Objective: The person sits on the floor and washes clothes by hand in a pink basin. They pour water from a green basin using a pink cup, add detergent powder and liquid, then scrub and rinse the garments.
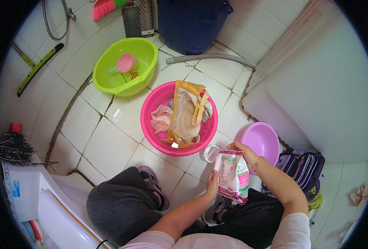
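Note:
A white and pink plastic pouch point(230, 177) bearing writing is held between my two hands. My left hand point(213, 183) grips its left side. My right hand point(244, 152), below a bracelet, is at its upper right corner. Just behind the pouch a small round container point(209, 153) stands on the tiles, partly hidden. Past it sits a pink basin point(149, 137) with water, a beige bra with yellow-orange edging point(185, 115) and a light pink cloth point(161, 118).
A green basin point(103, 77) holds a pink dipper point(127, 63). At the right stand a purple basin point(261, 140) and a dark purple bag point(302, 174). A grey hose point(209, 56) lies before a dark blue bin point(191, 25). A squeegee point(37, 70) leans at the left wall.

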`<state>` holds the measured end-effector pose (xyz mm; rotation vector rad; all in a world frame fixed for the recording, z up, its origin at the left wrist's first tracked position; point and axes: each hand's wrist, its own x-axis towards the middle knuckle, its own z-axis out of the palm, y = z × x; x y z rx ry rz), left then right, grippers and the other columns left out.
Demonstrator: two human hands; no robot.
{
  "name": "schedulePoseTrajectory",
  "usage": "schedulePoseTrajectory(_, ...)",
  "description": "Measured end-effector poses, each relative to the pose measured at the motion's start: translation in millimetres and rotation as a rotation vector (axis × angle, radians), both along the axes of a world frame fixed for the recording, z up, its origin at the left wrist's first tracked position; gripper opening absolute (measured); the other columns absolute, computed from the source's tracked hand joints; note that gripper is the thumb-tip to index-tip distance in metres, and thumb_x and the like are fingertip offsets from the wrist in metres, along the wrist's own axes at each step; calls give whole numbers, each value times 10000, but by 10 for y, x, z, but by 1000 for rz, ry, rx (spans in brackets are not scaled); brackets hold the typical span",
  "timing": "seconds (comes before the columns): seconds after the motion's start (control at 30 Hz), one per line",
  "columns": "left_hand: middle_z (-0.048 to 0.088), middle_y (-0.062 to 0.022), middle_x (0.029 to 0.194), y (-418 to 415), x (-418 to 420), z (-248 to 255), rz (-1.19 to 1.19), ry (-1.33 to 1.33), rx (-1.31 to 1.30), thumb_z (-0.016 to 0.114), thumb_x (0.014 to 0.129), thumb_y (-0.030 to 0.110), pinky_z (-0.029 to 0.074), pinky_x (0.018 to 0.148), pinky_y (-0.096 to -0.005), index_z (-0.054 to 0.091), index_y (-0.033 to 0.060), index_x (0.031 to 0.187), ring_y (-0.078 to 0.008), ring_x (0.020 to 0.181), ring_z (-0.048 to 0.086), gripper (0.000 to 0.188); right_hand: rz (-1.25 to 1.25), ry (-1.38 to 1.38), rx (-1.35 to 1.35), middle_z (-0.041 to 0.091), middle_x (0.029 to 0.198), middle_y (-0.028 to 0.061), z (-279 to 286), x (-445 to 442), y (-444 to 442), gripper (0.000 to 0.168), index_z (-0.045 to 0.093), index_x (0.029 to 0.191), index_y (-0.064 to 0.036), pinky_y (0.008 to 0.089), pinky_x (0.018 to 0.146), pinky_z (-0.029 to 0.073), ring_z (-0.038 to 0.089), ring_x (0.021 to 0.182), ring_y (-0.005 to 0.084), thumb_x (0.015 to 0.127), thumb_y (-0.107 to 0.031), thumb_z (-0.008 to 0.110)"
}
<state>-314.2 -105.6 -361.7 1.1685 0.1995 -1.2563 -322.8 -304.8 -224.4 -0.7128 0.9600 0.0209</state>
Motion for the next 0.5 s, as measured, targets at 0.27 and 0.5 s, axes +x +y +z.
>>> schedulePoseTrajectory(0.27, 608, -89, 1133, -18, -10, 64, 27, 30, -6, 410, 1027, 437, 441, 908, -307, 540, -27, 1260, -164, 1011, 560, 535, 249, -211, -70, 493, 1369, 134, 350, -91, 181, 677, 355, 1427, -57, 427, 1079, 387, 487, 1259, 263, 928, -450, 590)
schedulePoseTrajectory(0.5, 575, -112, 1211, -54, -68, 108, 48, 80, -51, 377, 1037, 426, 406, 972, -316, 499, -24, 1310, -185, 1100, 531, 540, 468, 88, -431, 500, 1310, 90, 332, -39, 134, 519, 375, 1391, -54, 367, 1073, 363, 457, 1250, 220, 914, -200, 515)
